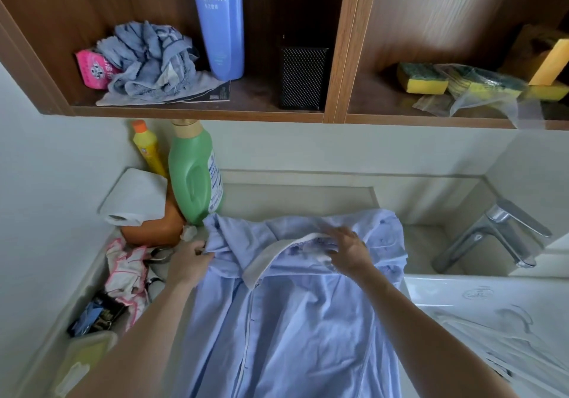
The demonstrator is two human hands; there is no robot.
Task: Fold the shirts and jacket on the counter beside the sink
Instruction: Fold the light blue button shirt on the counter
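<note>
The light blue shirt (292,320) lay on the counter (295,197), its left shoulder touching the base of the green bottle (194,176) and its body running from there toward the person. Both bare forearms reached in from the near side. The left hand (187,262) sat just nearer than the bottle, at the shirt's shoulder, fingers curled and pinching a bunch of the fabric. The right hand (348,250) lay well to the right of the bottle, fingers spread and fairly straight, pressing on the white-lined collar (277,253).
</note>
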